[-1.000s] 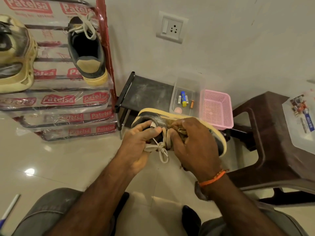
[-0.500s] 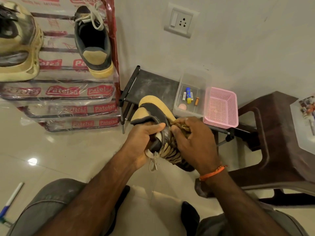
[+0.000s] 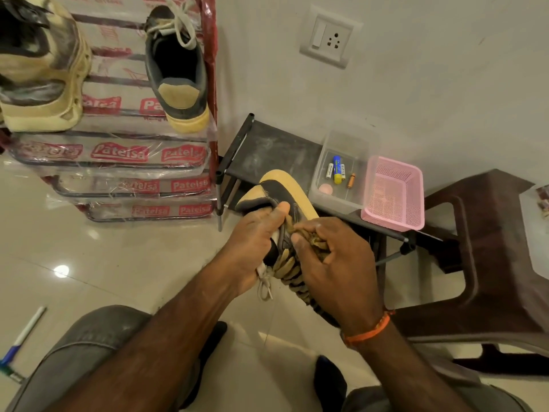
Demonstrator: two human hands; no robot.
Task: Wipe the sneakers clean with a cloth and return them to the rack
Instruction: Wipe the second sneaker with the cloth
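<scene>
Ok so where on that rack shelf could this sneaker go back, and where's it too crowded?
On the rack, the top shelf shows a bare patch between the bulky shoe on the left and the matching sneaker by the red post. The lower tiers look free. The black stand is bare at its left end, crowded rightward by the clear tub and pink basket.

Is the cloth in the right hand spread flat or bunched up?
Bunched up. The striped tan cloth is wadded inside the right hand, pressed against the grey and yellow sneaker.
</scene>
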